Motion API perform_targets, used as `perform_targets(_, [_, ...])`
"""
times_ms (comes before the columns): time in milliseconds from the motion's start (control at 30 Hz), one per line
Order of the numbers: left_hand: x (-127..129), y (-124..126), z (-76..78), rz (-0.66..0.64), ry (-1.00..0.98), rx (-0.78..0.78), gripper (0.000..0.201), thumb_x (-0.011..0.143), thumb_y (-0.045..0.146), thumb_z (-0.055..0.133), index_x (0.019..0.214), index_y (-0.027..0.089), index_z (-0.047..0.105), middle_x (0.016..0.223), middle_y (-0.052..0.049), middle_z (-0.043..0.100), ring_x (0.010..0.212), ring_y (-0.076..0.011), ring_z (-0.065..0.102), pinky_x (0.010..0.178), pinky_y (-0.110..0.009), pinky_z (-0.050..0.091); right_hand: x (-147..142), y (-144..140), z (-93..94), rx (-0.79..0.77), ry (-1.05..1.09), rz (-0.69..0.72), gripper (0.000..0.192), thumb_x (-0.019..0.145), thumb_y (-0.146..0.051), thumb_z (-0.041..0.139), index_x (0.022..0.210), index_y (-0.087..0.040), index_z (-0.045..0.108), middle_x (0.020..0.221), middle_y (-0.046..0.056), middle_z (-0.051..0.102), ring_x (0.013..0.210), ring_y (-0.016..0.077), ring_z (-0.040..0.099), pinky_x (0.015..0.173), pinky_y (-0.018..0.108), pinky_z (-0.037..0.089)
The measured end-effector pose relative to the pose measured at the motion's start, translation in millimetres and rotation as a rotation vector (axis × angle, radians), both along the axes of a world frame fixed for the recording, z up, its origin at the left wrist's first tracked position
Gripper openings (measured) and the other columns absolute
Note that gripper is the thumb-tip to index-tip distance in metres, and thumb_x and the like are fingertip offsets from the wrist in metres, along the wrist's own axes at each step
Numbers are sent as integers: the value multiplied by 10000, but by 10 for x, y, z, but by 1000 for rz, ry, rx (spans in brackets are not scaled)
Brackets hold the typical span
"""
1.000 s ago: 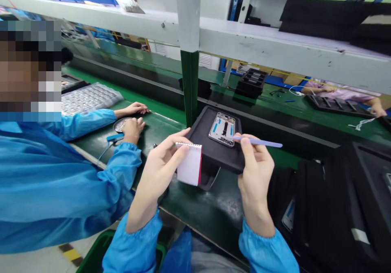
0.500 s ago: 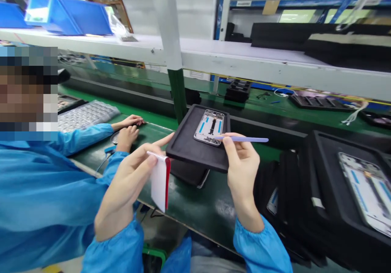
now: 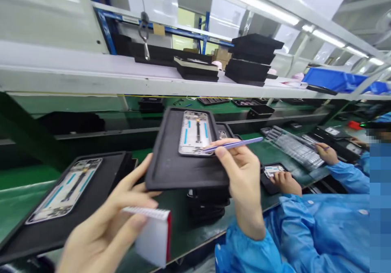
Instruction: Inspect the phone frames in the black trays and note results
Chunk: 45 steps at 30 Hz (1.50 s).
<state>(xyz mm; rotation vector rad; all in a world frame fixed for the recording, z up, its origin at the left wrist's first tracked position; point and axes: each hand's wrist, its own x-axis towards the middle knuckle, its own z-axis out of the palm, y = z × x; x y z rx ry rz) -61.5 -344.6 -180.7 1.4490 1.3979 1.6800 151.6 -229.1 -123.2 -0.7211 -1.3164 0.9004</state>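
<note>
My right hand grips the near right corner of a black tray and also pinches purple tweezers, whose tip rests over a phone frame lying in that tray. The tray is lifted and tilted above the green belt. My left hand holds a small white pad with a red edge between thumb and fingers, its fingertips touching the tray's underside at the near left.
Another black tray with a phone frame lies at the left on the green belt. A person in a blue coat works at the right beside a clear parts tray. Stacked black trays sit on the shelf above.
The camera has swung to the right: the co-worker at the left is out of view and another appears at the right. Both hands keep their grips; the tray has risen.
</note>
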Motion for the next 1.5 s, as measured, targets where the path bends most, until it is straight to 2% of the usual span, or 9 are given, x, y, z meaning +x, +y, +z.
perform_targets(100, [408, 339, 140, -137, -87, 18, 366, 995, 626, 811, 887, 276, 826, 1766, -57, 579, 1485, -436, 693, 1152, -488, 670, 459, 294, 69, 27, -60, -80, 251, 870, -469, 935, 972, -262, 836, 969, 40, 903, 950, 244, 866, 877, 333, 672])
perform_targets(233, [723, 675, 73, -220, -74, -15, 337, 1041, 623, 735, 964, 308, 828, 1778, -62, 564, 1655, -419, 512, 1338, -611, 464, 849, 639, 72, -17, -155, -75, 416, 787, -640, 962, 921, -268, 837, 961, 72, 907, 963, 296, 874, 920, 410, 689])
perform_targets(400, [643, 489, -202, -53, -8, -70, 248, 1073, 544, 702, 1004, 331, 807, 1741, -27, 614, 1723, -359, 411, 1400, -597, 357, 890, 379, -31, 78, -222, -192, 257, 886, -504, 934, 960, -265, 875, 1055, 75, 915, 1065, 311, 876, 1141, 517, 649])
perform_targets(500, [349, 151, -255, 135, 9, -51, 220, 1092, 483, 693, 1000, 315, 802, 1685, -32, 674, 1640, -314, 549, 1302, -440, 509, 526, -47, -118, 193, -228, -158, 55, 994, -338, 860, 957, -297, 867, 970, 9, 900, 1005, 234, 879, 1187, 436, 636])
perform_targets(633, [-214, -258, -342, 400, 58, -79, 246, 1066, 478, 704, 951, 278, 788, 1515, -85, 796, 1495, -328, 692, 1172, -396, 607, -331, -346, -288, 81, -272, 345, 92, 1012, -250, 821, 962, -299, 880, 902, 3, 890, 863, 201, 875, 846, 272, 717])
perform_targets(767, [-745, -539, -631, 695, 88, -180, 254, 1068, 477, 674, 966, 264, 768, 1467, -122, 809, 1446, -350, 711, 1215, -484, 568, -1338, -140, -559, -152, -258, 596, 132, 948, -356, 841, 925, -229, 868, 900, 72, 894, 825, 251, 875, 697, 298, 700])
perform_targets(933, [-1079, -629, -903, 750, 244, -203, 166, 1059, 367, 653, 1011, 291, 793, 1422, -87, 833, 1534, -350, 636, 1332, -598, 434, -2229, 229, -824, -297, -345, 767, 378, 828, -544, 909, 935, -190, 829, 868, 124, 882, 831, 297, 871, 543, 279, 607])
perform_targets(1100, [-1278, -585, -925, 725, 382, -287, 186, 1066, 298, 620, 976, 313, 782, 1464, -35, 822, 1621, -372, 551, 1412, -749, 142, -2623, 274, -920, -343, -483, 883, 425, 790, -570, 923, 926, -183, 811, 877, 130, 880, 733, 264, 838, 490, 261, 561])
perform_targets(1500, [-1341, -621, -973, 652, 379, -340, 190, 1115, 290, 598, 1021, 351, 752, 1524, 32, 784, 1656, -298, 501, 1413, -634, 188, -2813, 235, -1050, -281, -620, 810, 249, 878, -429, 854, 925, -184, 853, 849, 105, 872, 732, 250, 819, 551, 285, 592])
